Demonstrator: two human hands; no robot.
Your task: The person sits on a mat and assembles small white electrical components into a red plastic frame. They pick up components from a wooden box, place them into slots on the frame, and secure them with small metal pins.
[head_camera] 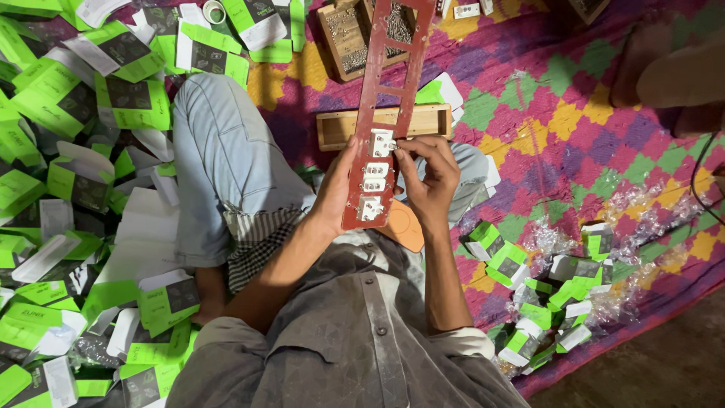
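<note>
Gripping the long red jig (384, 113) at its 9 o'clock edge, left hand (337, 193) steadies it while right hand (430, 180) pinches, seemingly, the top white socket (381, 142), jig's far end cut off.

Green and white boxes (132, 102), patterned mat (559, 121), wooden tray (343, 34)

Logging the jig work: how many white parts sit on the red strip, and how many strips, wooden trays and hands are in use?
White socket parts on the strip: 3
Red slotted strip: 1
Wooden trays: 2
Hands, left hand and right hand: 2
Total: 8
</note>
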